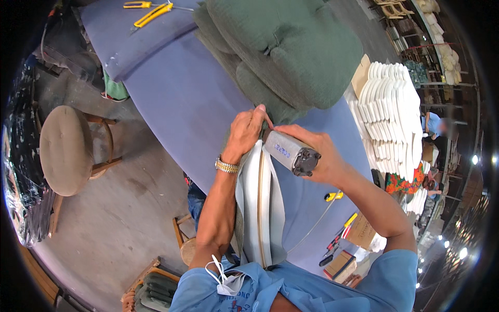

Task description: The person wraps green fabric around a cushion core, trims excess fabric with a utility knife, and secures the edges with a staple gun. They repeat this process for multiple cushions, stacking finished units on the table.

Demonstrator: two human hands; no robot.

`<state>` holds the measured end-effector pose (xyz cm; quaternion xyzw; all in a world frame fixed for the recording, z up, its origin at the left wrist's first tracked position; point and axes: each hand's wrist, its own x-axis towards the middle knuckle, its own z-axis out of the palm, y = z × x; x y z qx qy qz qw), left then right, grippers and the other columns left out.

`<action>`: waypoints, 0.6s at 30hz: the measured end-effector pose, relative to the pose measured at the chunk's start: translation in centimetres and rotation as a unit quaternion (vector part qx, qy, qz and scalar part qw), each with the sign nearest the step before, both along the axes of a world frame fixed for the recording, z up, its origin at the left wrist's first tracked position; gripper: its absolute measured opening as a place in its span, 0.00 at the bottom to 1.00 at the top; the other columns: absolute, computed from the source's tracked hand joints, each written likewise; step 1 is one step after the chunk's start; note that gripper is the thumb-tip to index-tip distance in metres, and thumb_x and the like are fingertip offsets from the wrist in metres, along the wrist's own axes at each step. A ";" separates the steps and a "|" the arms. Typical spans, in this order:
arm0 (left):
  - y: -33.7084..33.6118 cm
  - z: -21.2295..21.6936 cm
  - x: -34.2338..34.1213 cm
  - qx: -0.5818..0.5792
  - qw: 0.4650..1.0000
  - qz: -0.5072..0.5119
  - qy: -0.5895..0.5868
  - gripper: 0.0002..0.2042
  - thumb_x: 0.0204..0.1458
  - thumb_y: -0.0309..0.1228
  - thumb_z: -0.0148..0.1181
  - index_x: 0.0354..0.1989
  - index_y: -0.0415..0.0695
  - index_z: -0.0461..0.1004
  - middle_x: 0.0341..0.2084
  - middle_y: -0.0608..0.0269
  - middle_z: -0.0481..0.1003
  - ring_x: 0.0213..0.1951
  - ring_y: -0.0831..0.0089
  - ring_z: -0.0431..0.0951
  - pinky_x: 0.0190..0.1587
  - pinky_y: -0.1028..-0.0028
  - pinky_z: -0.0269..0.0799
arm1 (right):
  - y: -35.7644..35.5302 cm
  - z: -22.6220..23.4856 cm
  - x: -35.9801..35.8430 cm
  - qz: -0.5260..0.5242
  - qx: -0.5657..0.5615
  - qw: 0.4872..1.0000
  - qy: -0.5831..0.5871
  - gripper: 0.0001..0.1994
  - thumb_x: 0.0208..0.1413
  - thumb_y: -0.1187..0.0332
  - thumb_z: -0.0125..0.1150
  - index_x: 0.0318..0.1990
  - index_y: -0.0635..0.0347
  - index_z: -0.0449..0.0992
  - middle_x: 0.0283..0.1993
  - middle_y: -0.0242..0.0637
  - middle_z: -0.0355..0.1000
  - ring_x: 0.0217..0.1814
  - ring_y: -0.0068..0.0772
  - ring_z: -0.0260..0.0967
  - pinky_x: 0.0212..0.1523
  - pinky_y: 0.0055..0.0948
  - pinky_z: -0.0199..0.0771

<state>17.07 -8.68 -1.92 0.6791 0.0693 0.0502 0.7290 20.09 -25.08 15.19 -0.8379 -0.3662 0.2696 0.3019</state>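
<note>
My right hand (325,153) is wrapped round a staple gun (287,151) with a grey metal body and a black end cap. Its nose points toward my left hand (247,130), whose fingers close on the edge of a dark green upholstered piece. Folded, padded green upholstery (312,57) lies just beyond both hands on the blue-covered table (171,104). Between my forearms a long pale strip (252,197) with loose grey flaps and a tan line down its middle runs back toward my body. The staple gun's nose and my left fingertips partly hide the contact spot.
Yellow-handled tools, a screwdriver (138,4) and a cutter (153,15), lie at the far left. White padded pieces (387,119) are stacked at the right. A thin hose (318,221), a yellow tool (333,196) and cardboard boxes (361,232) lie near my right arm. A round stool (66,151) stands left.
</note>
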 end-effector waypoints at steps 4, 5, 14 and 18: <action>-0.2 0.3 -0.3 -0.001 0.999 -0.006 0.035 0.30 0.70 0.47 0.39 0.28 0.39 0.83 0.17 0.45 0.71 0.26 0.50 0.74 0.37 0.57 0.69 | -0.1 -0.2 0.4 0.002 -0.019 0.999 0.030 0.35 0.42 0.74 0.71 0.64 0.58 0.72 0.55 0.43 0.79 0.57 0.47 0.79 0.55 0.34 0.77; 0.1 0.5 0.2 0.004 0.999 -0.008 0.038 0.30 0.70 0.47 0.39 0.28 0.39 0.83 0.18 0.45 0.72 0.26 0.50 0.74 0.37 0.58 0.70 | -0.1 0.0 0.6 0.002 -0.025 0.999 0.039 0.36 0.42 0.75 0.70 0.65 0.59 0.72 0.57 0.41 0.79 0.58 0.42 0.79 0.57 0.32 0.76; 1.9 1.7 0.0 -0.019 0.997 -0.038 0.059 0.32 0.70 0.49 0.39 0.33 0.35 0.85 0.23 0.59 0.79 0.29 0.70 0.75 0.39 0.68 0.72 | -2.0 -3.2 -0.7 -0.019 0.103 0.992 -0.069 0.32 0.44 0.73 0.71 0.62 0.53 0.75 0.53 0.49 0.79 0.55 0.58 0.77 0.54 0.43 0.78; 3.8 2.2 -0.4 -0.027 0.996 -0.001 0.079 0.34 0.70 0.56 0.40 0.43 0.38 0.86 0.34 0.58 0.83 0.38 0.71 0.79 0.47 0.70 0.74 | -6.3 -1.6 -7.5 -0.113 0.106 0.983 -0.094 0.32 0.44 0.72 0.71 0.63 0.53 0.75 0.57 0.47 0.78 0.58 0.57 0.75 0.58 0.46 0.76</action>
